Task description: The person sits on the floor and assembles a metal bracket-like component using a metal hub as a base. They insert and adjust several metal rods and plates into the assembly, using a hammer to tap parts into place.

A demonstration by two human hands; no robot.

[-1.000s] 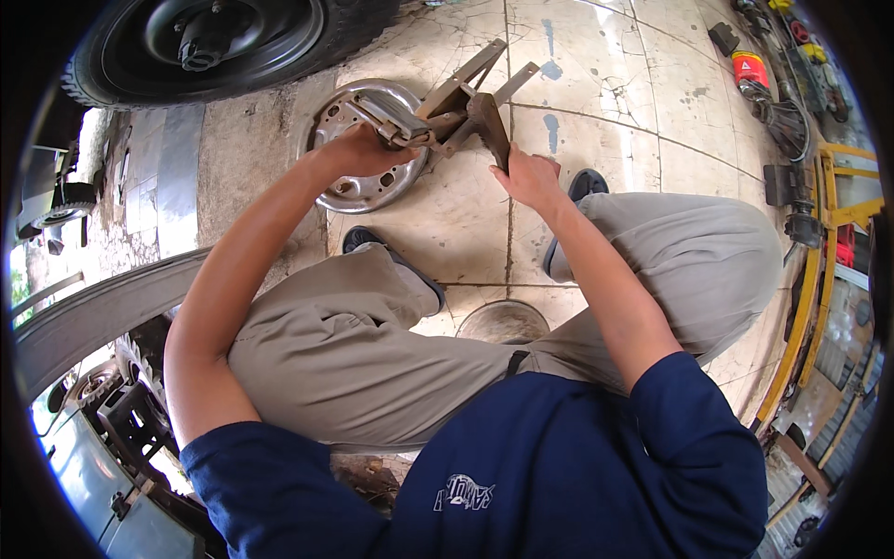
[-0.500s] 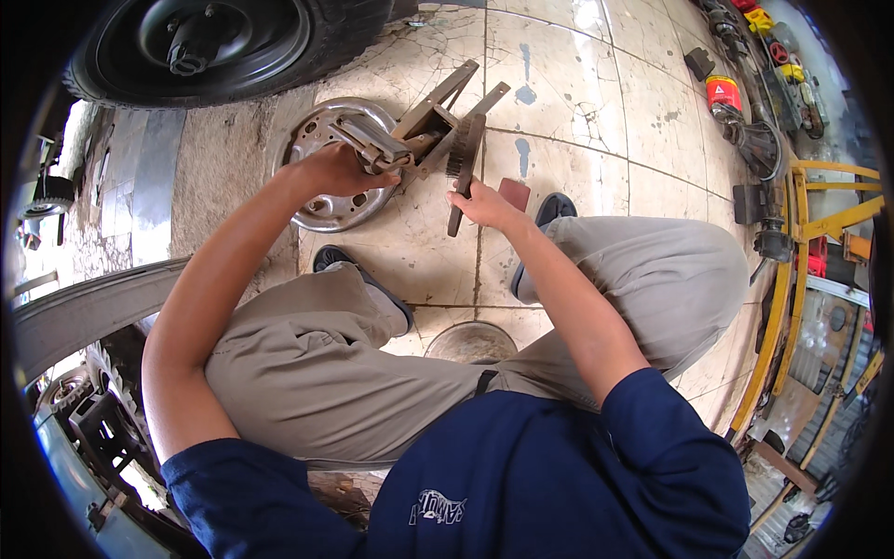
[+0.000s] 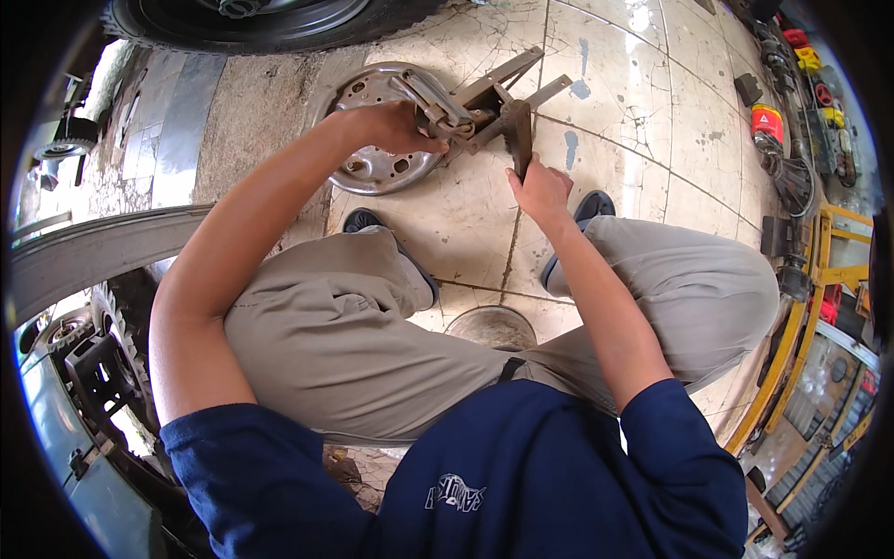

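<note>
My left hand (image 3: 396,127) is closed around a rusty metal bracket (image 3: 492,86), which has two long flat arms pointing to the far right. Beneath that hand lies a round silver metal plate (image 3: 396,175) with holes through it, flat on the floor. My right hand (image 3: 543,193) grips the handle of a wire brush (image 3: 520,135). The brush head is at the bracket's right side, its bristles turned toward the metal and mostly out of sight. Whether they touch the bracket, I cannot tell.
A big black tyre (image 3: 279,35) on its wheel stands at the far left. Behind my legs is a round stool (image 3: 489,326). A yellow metal frame (image 3: 773,373), a red can (image 3: 767,123) and several car parts line the right side. My shoes (image 3: 596,207) rest on the tiles.
The whole view has shifted, with the scene now lower and further right. My right hand has brought the wire brush in against the bracket's side and turned it. The left hand keeps its hold.
</note>
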